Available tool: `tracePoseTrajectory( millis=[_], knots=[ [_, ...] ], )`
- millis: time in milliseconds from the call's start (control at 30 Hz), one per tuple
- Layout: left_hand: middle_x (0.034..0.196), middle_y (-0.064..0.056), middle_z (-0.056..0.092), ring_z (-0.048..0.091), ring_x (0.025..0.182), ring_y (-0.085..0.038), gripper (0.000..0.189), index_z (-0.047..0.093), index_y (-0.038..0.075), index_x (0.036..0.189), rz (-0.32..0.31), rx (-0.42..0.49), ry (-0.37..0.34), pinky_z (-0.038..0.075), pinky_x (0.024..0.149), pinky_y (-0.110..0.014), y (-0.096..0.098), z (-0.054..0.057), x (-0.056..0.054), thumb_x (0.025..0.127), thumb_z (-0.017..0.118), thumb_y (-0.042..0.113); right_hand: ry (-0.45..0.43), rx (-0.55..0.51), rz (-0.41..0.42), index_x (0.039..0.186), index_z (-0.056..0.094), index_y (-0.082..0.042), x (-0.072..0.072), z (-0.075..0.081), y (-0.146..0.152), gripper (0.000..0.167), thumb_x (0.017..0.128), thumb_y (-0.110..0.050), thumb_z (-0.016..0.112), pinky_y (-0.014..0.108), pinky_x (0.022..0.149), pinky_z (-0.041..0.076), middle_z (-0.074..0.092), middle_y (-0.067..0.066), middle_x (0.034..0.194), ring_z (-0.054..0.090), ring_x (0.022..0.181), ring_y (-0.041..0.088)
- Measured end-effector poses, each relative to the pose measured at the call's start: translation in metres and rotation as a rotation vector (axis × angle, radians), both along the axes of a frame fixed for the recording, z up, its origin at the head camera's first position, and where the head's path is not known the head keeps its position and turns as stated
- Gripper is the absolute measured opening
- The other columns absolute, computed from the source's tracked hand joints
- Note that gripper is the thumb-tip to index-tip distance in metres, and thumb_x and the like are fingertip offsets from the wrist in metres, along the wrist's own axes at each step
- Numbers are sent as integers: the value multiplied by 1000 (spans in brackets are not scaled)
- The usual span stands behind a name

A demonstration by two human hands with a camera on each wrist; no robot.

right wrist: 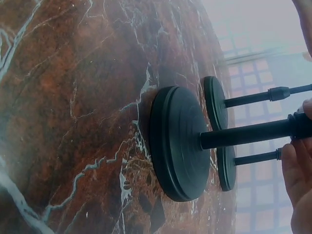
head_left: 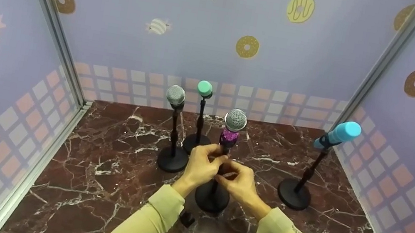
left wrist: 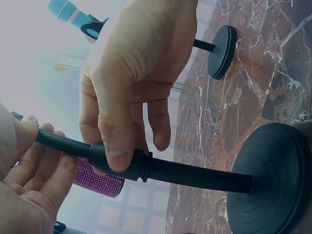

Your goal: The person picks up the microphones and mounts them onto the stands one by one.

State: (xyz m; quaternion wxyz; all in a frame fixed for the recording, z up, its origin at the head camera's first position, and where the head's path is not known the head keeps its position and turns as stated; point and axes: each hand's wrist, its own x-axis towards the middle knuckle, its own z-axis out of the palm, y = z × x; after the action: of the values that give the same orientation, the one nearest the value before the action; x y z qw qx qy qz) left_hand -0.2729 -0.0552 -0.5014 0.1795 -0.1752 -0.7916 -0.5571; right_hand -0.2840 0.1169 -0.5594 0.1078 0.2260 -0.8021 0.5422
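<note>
A black desk microphone stand [head_left: 211, 203] stands upright in front of me, bearing a microphone [head_left: 236, 120] with a silver mesh head and a purple sparkly body. With my left hand [head_left: 201, 167] I hold the thin upper pole, just below the microphone. My right hand [head_left: 241, 181] pinches the black collar [left wrist: 117, 160] partway down the pole, thumb on its near side in the left wrist view. Below the collar, the thicker lower tube [right wrist: 248, 134] runs down to the round base [right wrist: 180, 144] on the table.
To the left stand a silver-headed microphone [head_left: 175, 95] and a mint-topped one [head_left: 205, 88], both on black stands. A blue microphone [head_left: 341, 132] tilts on its stand at the right. Small black pieces [head_left: 187, 218] lie near my sleeves on the marbled table [head_left: 94, 190]. Patterned walls [head_left: 209, 57] enclose it.
</note>
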Motion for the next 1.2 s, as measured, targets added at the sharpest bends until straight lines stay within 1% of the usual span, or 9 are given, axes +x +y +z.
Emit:
tracePoseTrajectory(
  millis=[133, 367, 533, 633, 733, 833, 933, 1067, 1200],
  knots=[
    [98, -12, 87, 85, 94, -28, 7, 85, 2, 101, -4, 7, 6, 71, 85, -47, -1, -1, 0, 96, 80, 4, 18, 11, -57, 99, 81, -4, 0, 0, -5, 21, 82, -5, 95, 37, 77, 70, 83, 15, 92, 81, 83, 24],
    [99, -14, 87, 85, 94, -30, 8, 85, 2, 102, -25, 40, 3, 72, 85, -45, -1, -3, 0, 97, 79, 3, 16, 99, -221, 86, 78, -9, 0, 2, -14, 29, 74, -19, 102, 21, 68, 59, 83, 8, 83, 71, 73, 6],
    [99, -14, 87, 85, 96, -31, 7, 85, 2, 102, -25, 41, 3, 71, 86, -47, -2, -4, -1, 97, 80, 4, 24, 127, -275, 85, 77, -11, 1, 3, -15, 33, 71, -25, 104, 22, 69, 55, 82, 5, 82, 68, 73, 8],
    [99, -14, 87, 85, 96, -30, 7, 85, 3, 101, -26, 40, 3, 71, 87, -48, -2, -3, -1, 96, 80, 4, 3, 91, -226, 91, 79, -10, 1, 3, -13, 33, 73, -22, 104, 23, 71, 60, 83, 8, 86, 74, 77, 14],
    [99, -13, 87, 85, 96, -29, 7, 85, 2, 101, -26, 34, 6, 71, 87, -45, -2, -2, 0, 96, 80, 5, -57, 22, -82, 102, 82, -5, 0, 2, -8, 28, 82, -15, 98, 27, 79, 66, 85, 15, 95, 78, 85, 15],
    [97, -13, 87, 85, 95, -30, 7, 84, 0, 101, -23, 31, 9, 71, 85, -39, -2, -2, 0, 97, 80, 4, -127, -38, 87, 115, 80, 6, 0, 2, -5, 27, 91, -5, 86, 31, 89, 68, 83, 26, 109, 78, 94, 8],
    [95, -14, 86, 84, 95, -34, 7, 84, -2, 100, -26, 46, 9, 71, 83, -36, -2, -3, -1, 96, 80, 2, -162, -78, 194, 126, 75, 15, 0, 1, -2, 34, 93, 5, 75, 25, 94, 65, 79, 35, 120, 75, 100, 1],
    [95, -14, 86, 84, 95, -36, 6, 84, -1, 99, -23, 53, 14, 71, 82, -34, -1, -3, -1, 96, 80, 2, -157, -111, 230, 131, 71, 19, 0, -1, 0, 41, 91, 11, 69, 19, 95, 62, 76, 40, 125, 74, 102, -3],
    [95, -12, 87, 85, 94, -33, 5, 85, 2, 99, -16, 38, 17, 70, 82, -33, -1, -2, 0, 96, 81, 4, -136, -117, 205, 128, 74, 17, 1, -2, 0, 38, 91, 11, 71, 19, 92, 62, 79, 37, 121, 75, 101, 0]
  ],
)
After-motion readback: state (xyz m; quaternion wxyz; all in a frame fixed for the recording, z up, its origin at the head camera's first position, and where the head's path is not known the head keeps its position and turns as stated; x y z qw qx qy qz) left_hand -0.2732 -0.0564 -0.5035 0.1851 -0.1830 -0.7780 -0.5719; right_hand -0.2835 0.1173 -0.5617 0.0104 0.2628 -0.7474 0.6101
